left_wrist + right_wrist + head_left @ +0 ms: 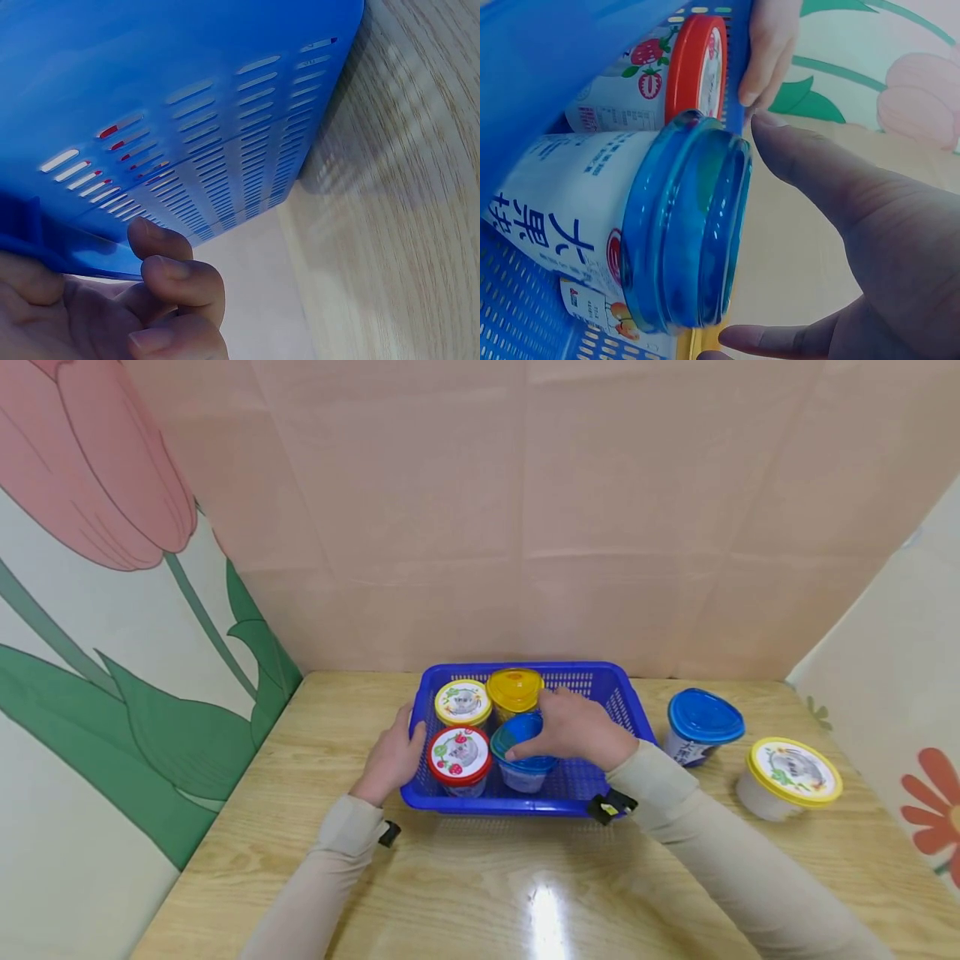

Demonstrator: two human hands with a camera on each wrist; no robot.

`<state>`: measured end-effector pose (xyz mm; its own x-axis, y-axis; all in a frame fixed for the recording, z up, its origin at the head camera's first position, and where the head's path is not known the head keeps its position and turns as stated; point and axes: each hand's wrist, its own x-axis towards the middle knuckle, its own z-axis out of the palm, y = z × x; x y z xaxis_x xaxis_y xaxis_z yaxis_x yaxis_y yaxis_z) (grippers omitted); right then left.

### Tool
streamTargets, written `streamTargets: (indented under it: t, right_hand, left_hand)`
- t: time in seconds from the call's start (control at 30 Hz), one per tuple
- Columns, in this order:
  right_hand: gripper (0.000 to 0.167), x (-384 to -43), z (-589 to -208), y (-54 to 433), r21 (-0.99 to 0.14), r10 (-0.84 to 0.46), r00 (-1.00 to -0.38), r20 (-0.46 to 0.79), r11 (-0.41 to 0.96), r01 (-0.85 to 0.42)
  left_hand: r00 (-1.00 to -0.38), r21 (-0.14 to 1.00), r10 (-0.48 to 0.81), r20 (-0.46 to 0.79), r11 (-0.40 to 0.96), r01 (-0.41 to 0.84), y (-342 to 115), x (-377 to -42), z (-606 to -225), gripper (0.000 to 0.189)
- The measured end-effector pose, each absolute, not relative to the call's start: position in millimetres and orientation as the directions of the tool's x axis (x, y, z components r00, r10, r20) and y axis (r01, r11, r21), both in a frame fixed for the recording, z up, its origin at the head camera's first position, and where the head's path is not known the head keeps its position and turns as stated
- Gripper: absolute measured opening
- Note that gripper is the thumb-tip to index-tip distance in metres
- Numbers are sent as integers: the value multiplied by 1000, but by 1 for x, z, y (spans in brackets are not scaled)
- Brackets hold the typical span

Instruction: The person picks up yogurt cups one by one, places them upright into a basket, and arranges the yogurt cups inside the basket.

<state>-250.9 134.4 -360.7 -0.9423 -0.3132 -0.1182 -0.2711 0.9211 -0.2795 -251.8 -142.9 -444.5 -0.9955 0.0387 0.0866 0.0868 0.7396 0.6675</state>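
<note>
The left hand [392, 756] grips the blue basket [495, 806] by its rim, apparently steadying it, while the right hand [581, 727] is spread wide about the blue-lidded tub [525, 781] inside.

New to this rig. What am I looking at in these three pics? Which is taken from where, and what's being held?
No robot here: a person works bare-handed. The widest picture looks forward and down from the person's head; the other two come from the left and right wrists. On the wooden table sits a blue basket with four containers: a red-lidded cup, a yellow-rimmed tub, a yellow-lidded cup and a blue-lidded cup. Right of it are another blue-lidded cup and another yellow-rimmed tub. The left hand grips the basket's left side. The right hand spreads its fingers around the basket's blue-lidded cup; no firm grip shows.
</note>
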Motion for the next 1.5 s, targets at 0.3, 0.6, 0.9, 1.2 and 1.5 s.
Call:
streamTargets:
  t: [0.3, 0.6, 0.9, 1.2, 1.5]
  right_hand:
    - [109, -246, -355, 156, -301, -257, -957, -132, 931, -208]
    - [109, -242, -345, 187, -348, -198, -976, -96, 925, -153]
    - [114, -236, -343, 227, -380, -65, -991, -118, 925, -15]
    - [113, -234, -349, 260, -339, -24, -993, -119, 940, 18]
    - [105, -233, -363, 290, -340, 46, -996, -76, 938, 70]
  left_hand:
    - [-996, 661, 35, 86, 746, 83, -143, -251, -447, 57]
    - [-995, 662, 32, 91, 744, 85, -144, -253, -445, 57]
    - [-996, 663, 40, 80, 744, 83, -145, -254, -447, 58]
    - [-995, 658, 33, 93, 748, 87, -145, -255, -445, 57]
    - [-998, 669, 32, 59, 740, 64, -144, -254, -443, 58]
